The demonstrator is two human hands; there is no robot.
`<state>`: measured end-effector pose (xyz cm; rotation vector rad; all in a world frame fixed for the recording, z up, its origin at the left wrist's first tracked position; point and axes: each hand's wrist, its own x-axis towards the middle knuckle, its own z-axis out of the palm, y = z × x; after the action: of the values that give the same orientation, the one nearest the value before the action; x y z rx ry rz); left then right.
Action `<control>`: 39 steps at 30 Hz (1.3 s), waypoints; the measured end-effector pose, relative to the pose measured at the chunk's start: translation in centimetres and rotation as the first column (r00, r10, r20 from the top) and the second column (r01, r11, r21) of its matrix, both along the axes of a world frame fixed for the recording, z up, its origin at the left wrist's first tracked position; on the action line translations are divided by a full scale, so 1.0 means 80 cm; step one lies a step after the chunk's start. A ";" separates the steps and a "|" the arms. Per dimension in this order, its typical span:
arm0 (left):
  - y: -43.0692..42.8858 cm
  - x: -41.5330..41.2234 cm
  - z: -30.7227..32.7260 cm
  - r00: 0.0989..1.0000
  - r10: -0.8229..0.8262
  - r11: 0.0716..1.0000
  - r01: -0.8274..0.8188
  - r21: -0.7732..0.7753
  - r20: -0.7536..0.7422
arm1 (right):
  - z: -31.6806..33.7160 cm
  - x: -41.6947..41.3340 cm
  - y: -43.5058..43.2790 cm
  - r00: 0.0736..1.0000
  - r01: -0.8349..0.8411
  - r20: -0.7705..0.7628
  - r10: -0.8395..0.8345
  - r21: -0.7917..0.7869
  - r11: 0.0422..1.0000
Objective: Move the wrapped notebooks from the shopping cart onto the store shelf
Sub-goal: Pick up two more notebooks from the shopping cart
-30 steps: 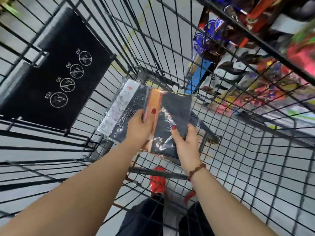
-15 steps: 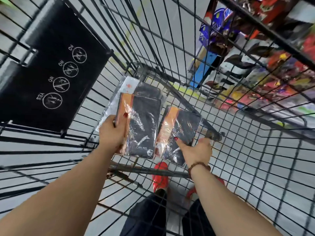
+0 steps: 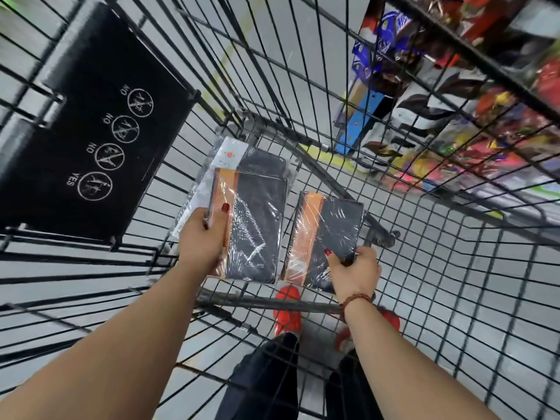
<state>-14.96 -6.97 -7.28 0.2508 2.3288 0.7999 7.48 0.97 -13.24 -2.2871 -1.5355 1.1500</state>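
Inside the wire shopping cart [image 3: 454, 268], my left hand [image 3: 203, 234] grips the left edge of a wrapped notebook [image 3: 257, 225] with a black cover and orange spine. A second wrapped notebook [image 3: 328, 234] of the same kind is held at its lower right corner by my right hand [image 3: 356, 269]. Both notebooks hover side by side above the cart floor. Beneath the left one lie more wrapped notebooks [image 3: 242, 159], one with a white strip, partly hidden. The store shelf [image 3: 485, 122] shows through the cart's right wall, packed with colourful goods.
The cart's black child-seat flap [image 3: 91, 125] with YES/NO pictograms stands at the left. Red shoes [image 3: 288, 310] and dark trousers show through the cart's near end. Grey floor lies below the wire mesh.
The two notebooks, held overlapping in the middle a second ago, have come apart: my left hand carried one leftward, my right hand took the other rightward and lower.
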 end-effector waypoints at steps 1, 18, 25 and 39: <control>0.001 0.001 0.001 1.000 0.005 1.000 -0.005 0.005 -0.007 | 0.000 0.003 0.003 1.000 0.014 -0.005 -0.014 0.019 1.000; 0.040 0.059 0.158 0.987 -0.138 0.968 0.117 0.222 0.082 | 0.223 0.079 0.018 0.901 0.142 -0.428 -0.074 0.128 0.982; 0.056 0.125 0.275 0.951 -0.279 0.879 0.197 0.434 0.134 | 0.335 0.172 0.009 0.830 0.305 -0.543 -0.126 0.255 0.918; 0.077 0.408 0.346 0.848 -0.506 0.689 0.285 0.666 0.159 | 0.423 0.452 -0.035 0.595 0.633 -0.782 -0.187 0.312 0.709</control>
<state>17.70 -0.79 20.39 0.8229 1.5302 1.2495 43.64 -1.83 20.59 -1.4040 -0.7724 1.0372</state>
